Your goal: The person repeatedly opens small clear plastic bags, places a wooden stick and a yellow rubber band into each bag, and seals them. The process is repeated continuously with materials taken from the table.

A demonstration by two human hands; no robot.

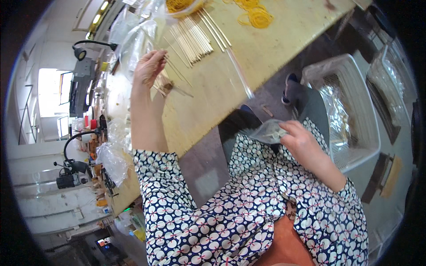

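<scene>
Your left hand [150,66] is raised over the table [213,84], pinching a stick [177,73]; more sticks [195,37] lie in a row on the table beyond it, with rubber bands [255,15] farther off. Your right hand [301,142] rests in your lap on a small bag [266,131]. A basket [355,111] stands on the floor to your right (beside your knee). Lamps [82,51] sit at the table's left end.

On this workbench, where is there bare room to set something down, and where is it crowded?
Bare wood lies on the workbench between the row of thin sticks and the near edge, below the yellow rubber bands. Crowded: around the left hand, which holds sticks beside clear plastic bags. The right hand holds a small bag over the lap.
</scene>
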